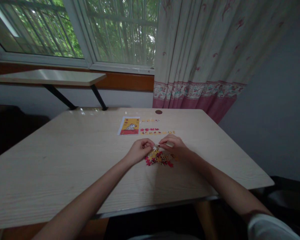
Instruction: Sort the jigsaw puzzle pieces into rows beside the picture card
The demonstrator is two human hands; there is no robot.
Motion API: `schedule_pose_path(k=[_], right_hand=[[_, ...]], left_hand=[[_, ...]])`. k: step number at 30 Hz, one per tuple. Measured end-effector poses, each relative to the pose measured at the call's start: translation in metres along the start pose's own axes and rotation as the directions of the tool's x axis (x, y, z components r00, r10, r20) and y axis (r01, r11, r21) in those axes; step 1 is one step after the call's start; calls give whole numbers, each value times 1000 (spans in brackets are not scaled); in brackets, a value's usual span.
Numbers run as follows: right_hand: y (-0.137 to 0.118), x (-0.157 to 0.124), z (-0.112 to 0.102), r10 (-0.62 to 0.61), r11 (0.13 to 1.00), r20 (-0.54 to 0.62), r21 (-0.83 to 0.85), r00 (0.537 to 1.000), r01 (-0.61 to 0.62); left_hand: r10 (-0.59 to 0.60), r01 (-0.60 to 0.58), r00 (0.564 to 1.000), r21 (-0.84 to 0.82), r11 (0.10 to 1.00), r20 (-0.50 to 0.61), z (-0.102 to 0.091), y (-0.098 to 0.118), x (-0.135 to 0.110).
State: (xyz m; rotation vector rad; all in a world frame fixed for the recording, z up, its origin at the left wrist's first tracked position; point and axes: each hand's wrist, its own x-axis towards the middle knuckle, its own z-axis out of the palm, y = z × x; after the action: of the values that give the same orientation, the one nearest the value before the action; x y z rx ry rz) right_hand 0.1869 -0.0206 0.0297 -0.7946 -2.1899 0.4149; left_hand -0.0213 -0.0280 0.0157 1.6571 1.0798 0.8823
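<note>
Between the fingertips of both hands, just over the pile, is a small whitish jigsaw puzzle piece (155, 147). My left hand (140, 150) pinches it from the left, thumb and forefinger together. From the right, my right hand (176, 146) brings its closed fingertips to the same piece. Below the hands lies a loose pile of puzzle pieces (161, 159) in red, yellow and white. Beyond them, more pieces are laid out in rows: a red row (150, 129), a yellow row (156, 133) and a short far row (150, 120). To their left lies a picture sheet (130, 126) with a white spotted animal on yellow and red.
The pale wooden table (65, 166) extends widely to the left. A round brown disc (159, 112) is set near its back edge. A raised shelf (52, 77) on dark legs stands at the back left. A curtain (197, 66) hangs behind the table beside the window (122, 33).
</note>
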Motion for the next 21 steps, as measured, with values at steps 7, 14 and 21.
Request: schedule_pose_path(k=[7, 14, 21], right_hand=[[1, 0, 3, 154, 983, -67, 115, 986, -145], [5, 2, 17, 415, 812, -40, 467, 909, -350], [-3, 2, 21, 442, 724, 71, 560, 894, -402]], left_hand=[[95, -91, 995, 203, 975, -9, -5, 0, -2], [163, -149, 985, 229, 962, -46, 0, 14, -5], [4, -9, 991, -33, 999, -136, 2, 5, 1]])
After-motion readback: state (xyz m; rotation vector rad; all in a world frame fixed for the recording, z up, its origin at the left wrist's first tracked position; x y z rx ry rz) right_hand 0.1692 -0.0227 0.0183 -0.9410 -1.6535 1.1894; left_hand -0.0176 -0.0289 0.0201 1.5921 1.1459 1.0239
